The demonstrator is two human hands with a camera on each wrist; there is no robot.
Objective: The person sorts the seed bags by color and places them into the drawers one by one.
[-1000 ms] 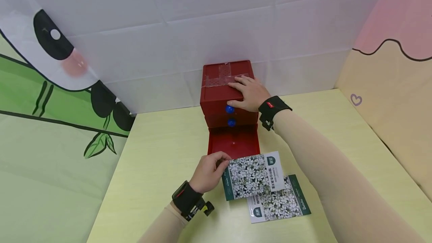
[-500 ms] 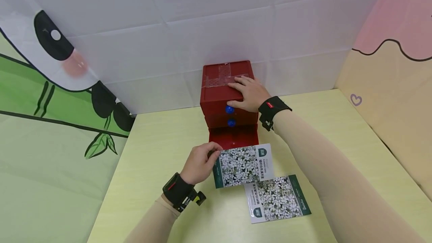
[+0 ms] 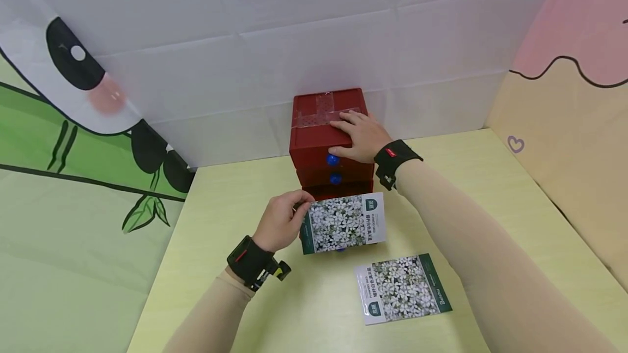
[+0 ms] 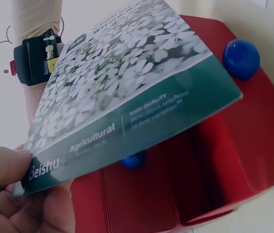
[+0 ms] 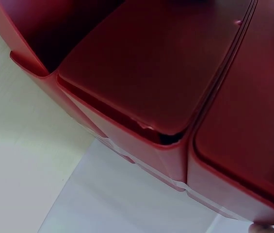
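Note:
A red three-drawer box [image 3: 319, 127] stands against the back wall, its bottom drawer [image 4: 214, 165] pulled out. My right hand [image 3: 360, 135] lies flat on the box top, thumb down the front beside the top blue knob [image 3: 332, 159]. My left hand [image 3: 294, 214] pinches the left edge of a white-flower seed packet [image 3: 342, 222] and holds it above the pulled-out drawer, hiding most of it in the head view. In the left wrist view the packet [image 4: 122, 92] hangs over the drawer's hollow, with my fingers [image 4: 10, 194] at its corner. A second, matching packet [image 3: 402, 287] lies flat on the table.
The yellow-green table [image 3: 235, 189] is walled by a white sheet behind, a panda-and-bamboo print on the left and a pink-and-tan panel [image 3: 564, 140] on the right. The right wrist view shows only the red box side [image 5: 151, 82] and table [image 5: 20, 145].
My left hand has lifted the packet off the lower one and carried it up and back, over the pulled-out drawer. The second packet now lies uncovered. My right hand has stayed put.

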